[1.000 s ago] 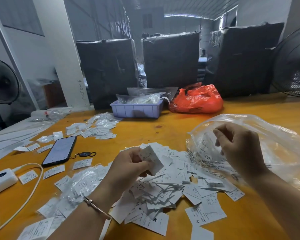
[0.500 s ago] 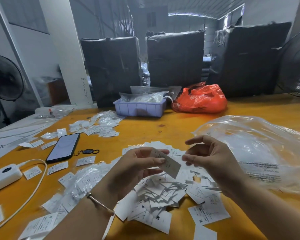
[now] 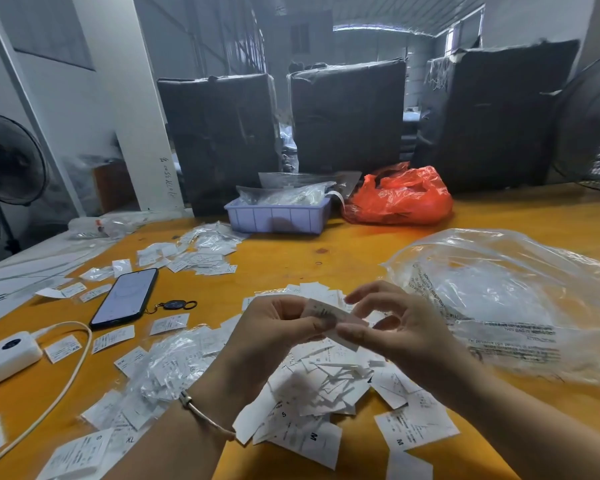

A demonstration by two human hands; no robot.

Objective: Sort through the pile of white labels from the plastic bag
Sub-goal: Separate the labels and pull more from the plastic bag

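Both hands over pile (image 3: 312,386) at 6 o'clock. Left hand (image 3: 274,336) & right hand (image 3: 392,336) each pinch one label (image 3: 329,315) betw thumb + fingertips; right's other fingers spread. Plastic bag (image 3: 499,299) at 3 o'clock. Tip: turn label flat to read size letter, then drop on matching heap.

Label pile (image 3: 326,386) lies on the table (image 3: 361,251), phone (image 3: 125,297) left, plastic bag (image 3: 506,299) right.

Phone (image 3: 125,297); lilac tray (image 3: 278,218); orange bag (image 3: 400,199)
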